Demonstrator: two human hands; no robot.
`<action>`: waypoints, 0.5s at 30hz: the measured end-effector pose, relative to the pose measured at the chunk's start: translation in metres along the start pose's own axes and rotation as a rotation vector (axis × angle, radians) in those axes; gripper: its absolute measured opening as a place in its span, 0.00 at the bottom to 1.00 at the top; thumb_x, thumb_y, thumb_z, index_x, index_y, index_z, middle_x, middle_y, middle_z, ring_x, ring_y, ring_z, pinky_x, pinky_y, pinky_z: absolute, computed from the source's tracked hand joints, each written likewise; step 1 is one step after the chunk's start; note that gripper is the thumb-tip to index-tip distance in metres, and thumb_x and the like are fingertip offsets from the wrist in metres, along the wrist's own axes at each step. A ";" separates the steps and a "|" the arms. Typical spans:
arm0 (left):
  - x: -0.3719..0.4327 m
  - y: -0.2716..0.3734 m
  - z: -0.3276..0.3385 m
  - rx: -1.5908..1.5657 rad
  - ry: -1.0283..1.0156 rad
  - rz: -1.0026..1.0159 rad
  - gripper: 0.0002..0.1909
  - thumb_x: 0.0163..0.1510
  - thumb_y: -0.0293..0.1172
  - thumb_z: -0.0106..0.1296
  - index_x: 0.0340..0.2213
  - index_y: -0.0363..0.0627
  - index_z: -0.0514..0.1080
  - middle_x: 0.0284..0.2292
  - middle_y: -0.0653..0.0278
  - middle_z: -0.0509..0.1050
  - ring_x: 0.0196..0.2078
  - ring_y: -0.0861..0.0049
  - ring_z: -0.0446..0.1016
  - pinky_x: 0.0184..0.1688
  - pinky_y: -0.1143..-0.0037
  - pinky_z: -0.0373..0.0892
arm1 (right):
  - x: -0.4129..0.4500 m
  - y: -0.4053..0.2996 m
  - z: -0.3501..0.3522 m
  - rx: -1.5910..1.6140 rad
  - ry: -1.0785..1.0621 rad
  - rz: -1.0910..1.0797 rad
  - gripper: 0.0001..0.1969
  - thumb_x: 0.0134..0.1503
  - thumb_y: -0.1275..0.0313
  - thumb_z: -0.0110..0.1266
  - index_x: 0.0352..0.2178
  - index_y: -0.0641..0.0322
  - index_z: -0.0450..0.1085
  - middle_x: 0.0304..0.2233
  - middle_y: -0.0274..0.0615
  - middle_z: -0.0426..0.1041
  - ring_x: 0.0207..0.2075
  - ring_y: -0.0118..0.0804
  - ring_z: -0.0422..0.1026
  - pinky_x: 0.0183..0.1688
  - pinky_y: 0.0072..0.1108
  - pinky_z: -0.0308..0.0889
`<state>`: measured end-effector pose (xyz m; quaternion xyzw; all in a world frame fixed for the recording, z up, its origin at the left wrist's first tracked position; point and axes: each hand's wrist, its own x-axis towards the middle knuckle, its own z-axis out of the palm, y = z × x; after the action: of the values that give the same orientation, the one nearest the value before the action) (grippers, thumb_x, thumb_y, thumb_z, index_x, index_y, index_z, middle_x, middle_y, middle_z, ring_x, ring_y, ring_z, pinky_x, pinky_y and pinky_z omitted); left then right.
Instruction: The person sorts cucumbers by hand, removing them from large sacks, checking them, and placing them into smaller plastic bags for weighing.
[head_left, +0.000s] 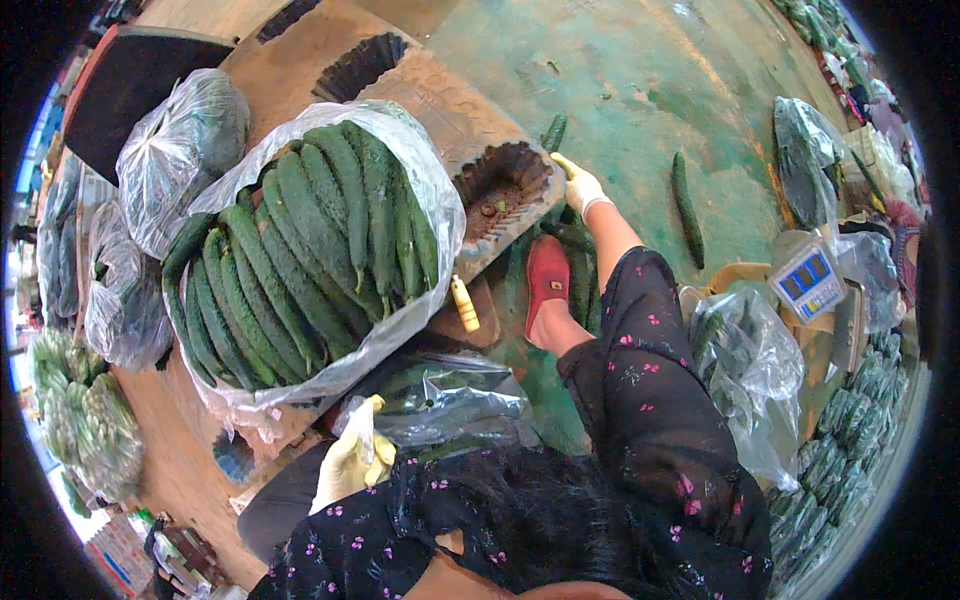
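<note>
My right hand (585, 187), in a pale glove, reaches to the corner of a moulded brown pallet (427, 90). A cucumber (554, 133) lies on the floor just beyond its fingertips; whether the fingers hold anything is hidden. My left hand (356, 457), also gloved, is near my lap with its fingers curled. It is beside a clear plastic bag (450, 397) with dark green contents, and its grip is unclear. On the pallet stands a large open plastic bag (450, 202) packed with rows of long cucumbers (300, 247).
Tied bags (184, 150) stand left of the open bag. A banded yellow handle (465, 304) sticks out near the pallet's edge. Cucumbers (579, 277) lie by my red shoe (547, 277), another cucumber (688, 210) farther right. A digital scale (806, 281) and bagged produce (832, 450) are at right.
</note>
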<state>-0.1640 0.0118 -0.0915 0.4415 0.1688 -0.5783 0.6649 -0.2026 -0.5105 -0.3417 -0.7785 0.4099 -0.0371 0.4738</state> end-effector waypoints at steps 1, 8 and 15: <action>0.004 -0.002 -0.004 -0.012 0.015 0.008 0.31 0.51 0.44 0.47 0.55 0.50 0.53 0.27 0.57 0.73 0.17 0.82 0.63 0.19 0.83 0.58 | 0.001 -0.004 0.002 0.064 0.005 -0.087 0.22 0.51 0.75 0.48 0.49 0.48 0.65 0.45 0.42 0.70 0.46 0.34 0.67 0.49 0.19 0.59; 0.032 0.006 0.008 -0.108 0.068 -0.051 0.33 0.51 0.43 0.47 0.55 0.46 0.52 0.27 0.56 0.73 0.17 0.78 0.66 0.20 0.82 0.60 | 0.098 0.066 0.022 0.405 -0.333 0.119 0.19 0.54 0.59 0.46 0.41 0.61 0.67 0.37 0.40 0.71 0.36 0.34 0.68 0.39 0.26 0.63; 0.041 0.004 0.012 -0.169 0.197 -0.018 0.34 0.51 0.43 0.47 0.55 0.43 0.50 0.27 0.55 0.73 0.18 0.75 0.68 0.21 0.81 0.63 | 0.049 0.005 -0.006 0.174 0.345 0.032 0.24 0.42 0.66 0.59 0.43 0.54 0.64 0.41 0.44 0.70 0.40 0.38 0.68 0.45 0.25 0.62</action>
<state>-0.1526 -0.0234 -0.1139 0.4370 0.2854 -0.5216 0.6749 -0.1753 -0.5488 -0.3585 -0.7102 0.4924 -0.1977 0.4627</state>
